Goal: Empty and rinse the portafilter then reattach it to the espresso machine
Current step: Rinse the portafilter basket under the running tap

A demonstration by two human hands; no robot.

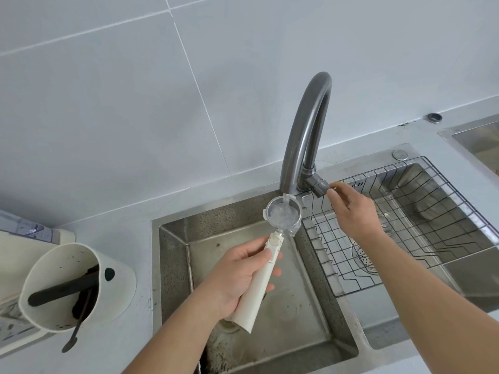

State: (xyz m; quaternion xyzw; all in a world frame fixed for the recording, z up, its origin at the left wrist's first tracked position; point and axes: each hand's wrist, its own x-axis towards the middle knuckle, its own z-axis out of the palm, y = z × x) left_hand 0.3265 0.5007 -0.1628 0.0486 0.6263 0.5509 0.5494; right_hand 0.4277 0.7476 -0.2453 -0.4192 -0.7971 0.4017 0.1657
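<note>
Grey wall tiles rose behind the steel sink, where water ran from the curved faucet. My left hand was clamped around the white handle of the portafilter, its basket under the stream. My right hand pinched the faucet lever above the wire rack.

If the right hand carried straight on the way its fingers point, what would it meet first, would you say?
The right hand points up and left at the faucet handle. Its fingertips already look to be touching the small lever there, so that comes first; depth is hard to judge.
</note>
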